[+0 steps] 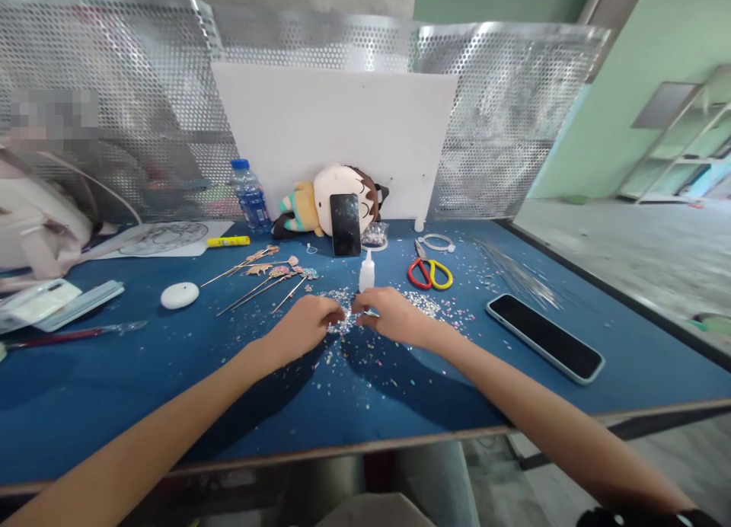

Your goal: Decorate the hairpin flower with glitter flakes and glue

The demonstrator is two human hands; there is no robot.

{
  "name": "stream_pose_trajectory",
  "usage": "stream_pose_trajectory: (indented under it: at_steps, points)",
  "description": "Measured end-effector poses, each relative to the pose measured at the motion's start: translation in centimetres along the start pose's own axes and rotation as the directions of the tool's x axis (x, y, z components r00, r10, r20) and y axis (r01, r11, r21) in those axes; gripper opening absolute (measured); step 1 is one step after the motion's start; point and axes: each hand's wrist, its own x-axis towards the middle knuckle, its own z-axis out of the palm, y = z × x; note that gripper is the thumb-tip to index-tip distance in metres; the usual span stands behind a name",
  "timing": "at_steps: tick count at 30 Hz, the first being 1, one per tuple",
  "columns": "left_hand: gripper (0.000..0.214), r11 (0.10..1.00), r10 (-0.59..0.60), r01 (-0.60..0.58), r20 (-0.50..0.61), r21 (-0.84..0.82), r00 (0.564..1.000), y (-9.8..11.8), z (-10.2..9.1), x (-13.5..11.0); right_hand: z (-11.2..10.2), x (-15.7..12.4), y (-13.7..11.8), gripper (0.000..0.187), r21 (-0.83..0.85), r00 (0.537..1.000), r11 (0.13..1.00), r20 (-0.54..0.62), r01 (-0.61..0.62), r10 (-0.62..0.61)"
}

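My left hand [311,323] hovers low over a scatter of small shiny flakes [423,303], its fingers curled together; what they hold, if anything, is too small to make out. Opposite it, my right hand [395,315] bends its thumb and fingers toward the same flakes. A small pale bit shows between them, too tiny to name. Just behind the right hand stands a white squeeze bottle [367,272] with a narrow tip. To the left lie several thin sticks with decorated tops [279,271].
Red-and-yellow scissors [429,274], thin wires [522,272] and a phone [545,338] lie on the right. A second phone [346,225] leans on a plush doll [336,196]. Leftward are a white oval case [179,295], a yellow tube [228,241] and a water bottle [250,196].
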Motion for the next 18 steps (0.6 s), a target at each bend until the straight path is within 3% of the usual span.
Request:
stream_pose_trajectory:
  at_steps: [9,18]
  points:
    - [0.026,0.997,-0.077,0.078,-0.098,0.006,0.992,-1.3,-0.4,0.0,0.3,0.0,0.4,0.019,0.016,0.997,0.998,-0.047,-0.054,0.055]
    - [0.028,0.997,-0.073,0.070,-0.195,-0.026,0.978,-1.2,-0.1,-0.9,0.9,-0.7,1.3,0.022,0.133,0.996,0.989,-0.034,-0.071,0.077]
